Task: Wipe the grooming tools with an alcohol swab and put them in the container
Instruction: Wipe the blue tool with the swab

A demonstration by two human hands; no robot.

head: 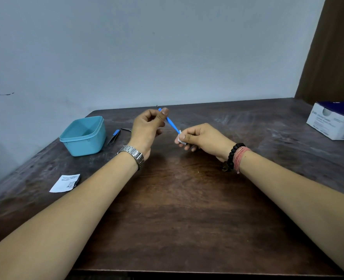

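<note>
Left hand (148,123) pinching slim blue plastic grooming tool (172,123), right hand (199,138) gripping small white alcohol swab (180,138) around its lower end, light blue plastic container (84,136) (open-topped) on dark wooden worktop (187,199)

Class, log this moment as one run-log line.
left hand: grips blue plastic tool | right hand: wipes with white swab | teal plastic container: empty

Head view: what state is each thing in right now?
Left hand: pinches blue tool.
Right hand: pinches swab.
Blue tool: held, tilted.
Swab: wrapped round tool's end.
Teal container: open.
Tweezers: lying on table.
Wrapper: torn open.
</note>
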